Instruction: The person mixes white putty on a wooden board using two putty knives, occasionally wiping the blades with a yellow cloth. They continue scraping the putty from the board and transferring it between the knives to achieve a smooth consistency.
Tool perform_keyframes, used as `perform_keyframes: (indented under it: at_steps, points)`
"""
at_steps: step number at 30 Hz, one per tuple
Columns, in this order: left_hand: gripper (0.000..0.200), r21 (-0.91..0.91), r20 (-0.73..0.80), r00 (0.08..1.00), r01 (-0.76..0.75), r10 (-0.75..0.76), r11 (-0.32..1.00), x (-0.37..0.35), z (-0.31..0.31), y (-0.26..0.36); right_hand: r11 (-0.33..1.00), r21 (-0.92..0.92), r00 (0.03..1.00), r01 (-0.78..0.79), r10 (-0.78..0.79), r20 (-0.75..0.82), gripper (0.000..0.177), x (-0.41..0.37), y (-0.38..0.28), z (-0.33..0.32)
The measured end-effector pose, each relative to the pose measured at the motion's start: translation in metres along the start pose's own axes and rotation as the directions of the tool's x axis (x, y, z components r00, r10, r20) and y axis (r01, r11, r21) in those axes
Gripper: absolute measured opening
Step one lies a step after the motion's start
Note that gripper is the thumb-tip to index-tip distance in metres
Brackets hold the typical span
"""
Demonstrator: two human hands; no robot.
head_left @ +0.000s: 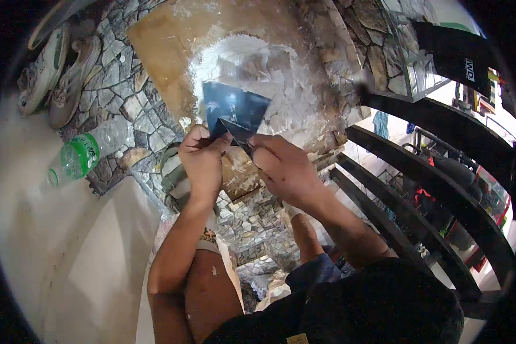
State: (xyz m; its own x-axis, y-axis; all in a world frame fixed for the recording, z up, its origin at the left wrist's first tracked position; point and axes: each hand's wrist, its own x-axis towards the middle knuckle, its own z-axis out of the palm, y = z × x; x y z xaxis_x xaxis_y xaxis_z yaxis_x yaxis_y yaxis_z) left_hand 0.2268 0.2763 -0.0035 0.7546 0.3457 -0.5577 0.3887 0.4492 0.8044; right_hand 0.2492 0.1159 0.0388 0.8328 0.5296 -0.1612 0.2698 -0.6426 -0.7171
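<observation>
A thin, dark blue glossy sheet (238,108) is held up in front of me, with its near edge folded over into a pointed flap. My left hand (203,157) pinches the lower left part between thumb and fingers. Close beside it, my right hand (284,169) grips the lower right edge near the fold. Behind the sheet lies a worn brown board (160,43) with a patch of white powdery residue (221,51) on it. Whether the sheet touches the board is hard to tell.
A clear plastic bottle (83,155) with a green label lies on the stone-patterned floor (112,89) at left. Worn shoes (49,77) stand at the upper left. Dark railing bars (424,157) run along the right, with cluttered items visible beyond them.
</observation>
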Motion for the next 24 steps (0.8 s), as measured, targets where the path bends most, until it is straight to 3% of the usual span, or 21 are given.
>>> perform_keyframes:
  at_steps: [1,4,6,8,12,16,17,20,24]
  points:
    - [0.026,0.004,0.011,0.999,-0.045,0.044,0.999,0.001,0.0,0.001,0.999,0.047,1.0,-0.001,0.001,0.01,0.032,0.0,0.003,0.008]
    - [0.025,-0.034,0.042,0.995,-0.092,0.094,0.995,-0.003,-0.002,0.01,0.976,-0.129,0.981,0.173,-0.183,-0.068,0.032,0.025,0.016,0.0]
    - [0.023,-0.067,0.078,0.988,-0.126,0.131,0.99,-0.005,-0.004,0.004,0.993,-0.089,0.993,0.084,-0.091,-0.078,0.028,0.041,0.027,-0.007]
    - [0.021,-0.007,0.033,0.997,-0.069,0.07,0.998,-0.004,-0.005,-0.002,0.997,-0.046,0.992,0.059,-0.064,-0.109,0.027,0.049,0.037,-0.018]
    - [0.018,0.111,-0.042,0.998,-0.036,0.041,0.993,0.004,-0.008,0.001,0.979,-0.186,0.997,0.079,-0.08,0.004,0.021,0.009,0.007,-0.018]
    - [0.017,0.034,-0.016,0.998,-0.065,0.066,0.997,-0.001,0.0,0.006,0.99,-0.058,0.992,0.125,-0.123,0.04,0.027,-0.001,0.005,0.006]
    - [0.017,0.044,-0.012,0.998,-0.065,0.066,0.997,-0.002,0.0,0.009,0.983,-0.089,0.986,0.163,-0.166,-0.02,0.032,0.002,0.013,0.011]
    - [0.016,0.07,-0.035,0.995,-0.091,0.094,0.993,-0.004,-0.003,-0.001,0.996,-0.091,1.0,0.02,-0.02,-0.004,0.035,0.028,0.024,0.0]
    - [0.017,0.1,-0.058,0.995,-0.072,0.078,0.992,0.002,0.001,-0.006,0.988,-0.113,0.994,0.106,-0.109,-0.026,0.035,0.011,0.016,-0.003]
